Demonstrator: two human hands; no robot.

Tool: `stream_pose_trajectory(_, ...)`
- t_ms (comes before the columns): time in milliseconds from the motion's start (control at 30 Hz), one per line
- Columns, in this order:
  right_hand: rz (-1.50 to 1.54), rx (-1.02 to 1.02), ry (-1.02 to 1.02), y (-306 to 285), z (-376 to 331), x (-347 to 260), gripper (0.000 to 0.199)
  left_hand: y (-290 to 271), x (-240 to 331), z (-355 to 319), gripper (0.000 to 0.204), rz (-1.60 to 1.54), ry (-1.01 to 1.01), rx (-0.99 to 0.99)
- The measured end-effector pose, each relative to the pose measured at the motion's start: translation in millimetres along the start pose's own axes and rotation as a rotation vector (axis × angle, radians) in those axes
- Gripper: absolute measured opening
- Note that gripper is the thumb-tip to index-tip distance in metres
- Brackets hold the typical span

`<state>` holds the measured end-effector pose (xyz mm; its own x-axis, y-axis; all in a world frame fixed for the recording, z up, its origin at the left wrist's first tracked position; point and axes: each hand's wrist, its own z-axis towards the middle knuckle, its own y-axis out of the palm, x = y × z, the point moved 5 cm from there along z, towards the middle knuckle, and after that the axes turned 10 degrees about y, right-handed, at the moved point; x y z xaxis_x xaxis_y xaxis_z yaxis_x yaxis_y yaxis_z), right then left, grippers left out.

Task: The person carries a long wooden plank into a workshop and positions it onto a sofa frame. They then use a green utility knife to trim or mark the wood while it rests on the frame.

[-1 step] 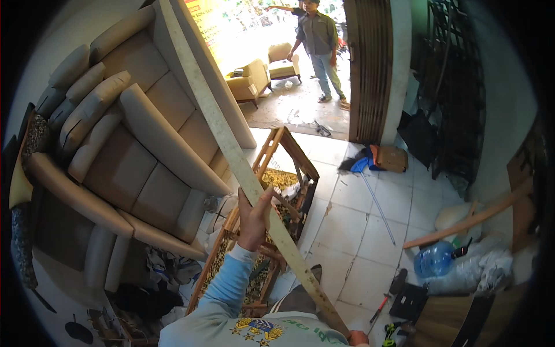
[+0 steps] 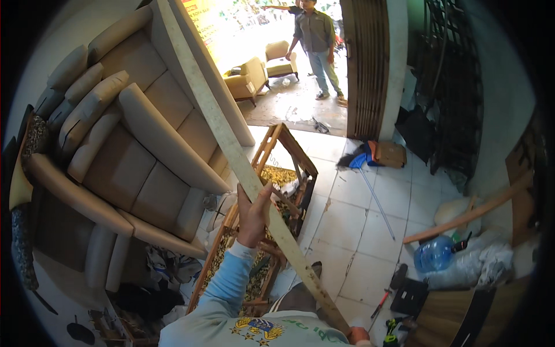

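Observation:
A long, pale wooden plank [image 2: 217, 124] slants from the top left down to the lower right, in front of my body. My left hand [image 2: 253, 218] grips it around the middle, thumb on one side and fingers partly hidden behind. At the lower edge my right hand [image 2: 358, 335] is closed at the plank's near end, only partly in view. Below the plank, a wooden furniture frame [image 2: 298, 147] lies on the tiled floor, with patterned yellowish material showing between its rails.
Beige sofas [image 2: 167, 121] are piled on the left. A blue broom [image 2: 373, 199], a brown box [image 2: 390, 155], a large water bottle [image 2: 433, 254], a curved wooden piece [image 2: 468, 217] and tools [image 2: 388, 295] lie right. People [image 2: 315, 46] and armchairs [image 2: 248, 81] are beyond the doorway.
The whole view has shifted slightly. Both hands keep their hold on the plank, which stays at nearly the same slant.

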<state>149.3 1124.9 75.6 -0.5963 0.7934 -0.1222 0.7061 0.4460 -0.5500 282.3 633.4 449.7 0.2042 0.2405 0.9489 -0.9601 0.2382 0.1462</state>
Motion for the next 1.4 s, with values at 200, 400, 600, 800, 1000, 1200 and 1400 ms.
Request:
stream_pose_trajectory(200,0.086,0.038,-0.084,60,20,-18,0.023,-13,21,2,0.039,0.19,0.289,-0.029)
stream_pose_trajectory(400,0.188,0.119,-0.053,105,51,-74,0.023,-25,25,2,0.034,-0.091,0.039,-0.2)
stream_pose_trajectory(600,0.323,0.155,-0.009,83,2,-99,0.023,-20,53,18,0.026,-0.088,-0.037,-0.317)
stream_pose_trajectory(800,0.346,0.136,-0.028,86,15,-118,0.025,-13,56,30,0.025,0.02,-0.051,-0.293)
stream_pose_trajectory(1000,0.374,0.206,-0.03,85,11,-121,0.018,-31,49,39,0.025,-0.065,-0.033,-0.291)
stream_pose_trajectory(1200,0.375,0.152,-0.184,77,20,-117,0.018,-37,30,34,0.028,-0.151,0.013,-0.192)
stream_pose_trajectory(1400,0.025,-0.24,-0.475,9,61,-102,0.071,-10,-3,5,0.034,0.116,0.161,0.046)
